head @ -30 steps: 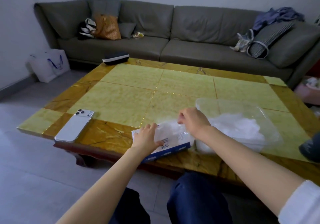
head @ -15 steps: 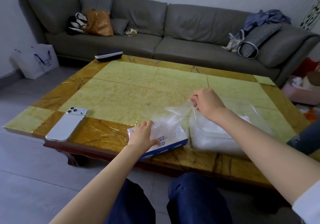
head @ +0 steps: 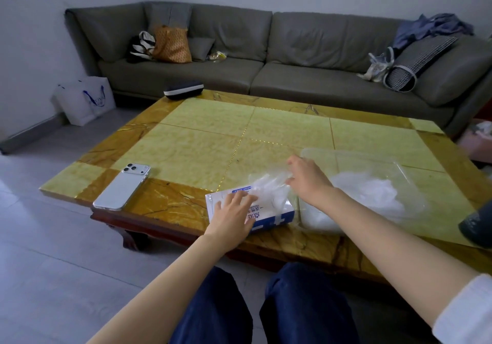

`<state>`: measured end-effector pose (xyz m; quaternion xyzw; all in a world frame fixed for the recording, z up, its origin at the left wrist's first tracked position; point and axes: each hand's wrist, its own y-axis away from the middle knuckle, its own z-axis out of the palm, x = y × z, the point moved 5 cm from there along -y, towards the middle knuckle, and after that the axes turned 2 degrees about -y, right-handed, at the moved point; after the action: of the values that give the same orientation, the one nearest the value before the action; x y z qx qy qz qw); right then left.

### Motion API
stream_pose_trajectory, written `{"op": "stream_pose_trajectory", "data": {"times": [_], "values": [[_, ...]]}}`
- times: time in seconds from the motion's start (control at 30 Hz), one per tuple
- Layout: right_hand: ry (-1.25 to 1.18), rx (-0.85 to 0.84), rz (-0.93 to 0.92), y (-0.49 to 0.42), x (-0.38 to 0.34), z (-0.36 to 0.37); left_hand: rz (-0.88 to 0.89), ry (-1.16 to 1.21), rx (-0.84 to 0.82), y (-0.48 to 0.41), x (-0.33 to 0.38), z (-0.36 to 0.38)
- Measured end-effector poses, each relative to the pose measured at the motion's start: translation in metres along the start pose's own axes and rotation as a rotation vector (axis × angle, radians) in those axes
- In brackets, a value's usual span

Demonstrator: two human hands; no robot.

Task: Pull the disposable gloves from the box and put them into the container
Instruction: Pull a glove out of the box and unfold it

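- Since half a second ago the right hand (head: 308, 180) has come back down from above the container to the box opening, and the film it carried then is no longer in it; the left hand (head: 233, 216) has stayed on the box.
- Nearest are the person's dark blue trousers (head: 213, 306), cut off by the lower edge.
- On the near edge of the yellow-and-brown stone-topped table (head: 266, 136) lies the white-and-blue cardboard box (head: 274, 216). The left hand rests flat on its lid, fingers straight and spread, pinning it.
- A tuft of clear thin plastic glove (head: 266, 186) stands out of the box top, just right of the left fingertips. The right hand's fingers reach into it; blur and the see-through film hide whether they have closed on it, so I cannot tell.
- By my judgement the glove is nearly weightless, limp, slippery and easily torn. A light pinch high on the tuft should do, with the box held down so it does not lift too.
- Just right of the box sits the clear shallow plastic container (head: 348, 155), holding a pile of crumpled clear gloves (head: 372, 194). Its near wall is partly hidden by the right forearm.
- Well left of the box lies a white smartphone (head: 122, 186), face down.
- A dark object (head: 476, 226) is cut off at the right edge; I cannot identify it.
- At the far left corner sits a dark glasses case (head: 183, 89), with a grey sofa (head: 319, 59) beyond.
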<state>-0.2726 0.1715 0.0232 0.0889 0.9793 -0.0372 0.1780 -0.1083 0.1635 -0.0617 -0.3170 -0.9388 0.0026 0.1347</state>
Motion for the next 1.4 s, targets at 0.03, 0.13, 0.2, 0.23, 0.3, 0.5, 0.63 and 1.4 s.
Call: {"op": "stream_pose_trajectory", "data": {"times": [0.03,0.13,0.2,0.23,0.3,0.5,0.63,1.4], "values": [[-0.019,0.009,0.011,0.0,0.003,0.0,-0.004,-0.027,-0.046,0.003,-0.002,0.004],[-0.099,0.032,0.036,0.001,0.008,-0.005,-0.01,-0.098,-0.133,0.008,-0.007,0.013],[-0.128,0.066,0.027,0.002,0.007,-0.013,-0.016,-0.119,-0.15,0.008,-0.008,0.015],[-0.138,0.082,0.022,0.001,0.007,-0.018,-0.016,-0.121,-0.155,0.007,-0.008,0.016],[-0.152,0.107,0.014,0.0,0.007,-0.027,-0.003,-0.128,-0.162,0.007,-0.006,0.015],[-0.098,0.218,0.004,-0.002,0.013,-0.058,0.027,-0.107,-0.202,0.004,-0.003,0.014],[-0.114,0.378,0.001,-0.006,0.02,-0.094,-0.004,-0.043,-0.272,-0.002,-0.007,0.012],[-0.469,-0.043,-0.03,0.032,0.064,-0.087,0.164,0.309,0.044,-0.077,0.072,-0.111]]}}
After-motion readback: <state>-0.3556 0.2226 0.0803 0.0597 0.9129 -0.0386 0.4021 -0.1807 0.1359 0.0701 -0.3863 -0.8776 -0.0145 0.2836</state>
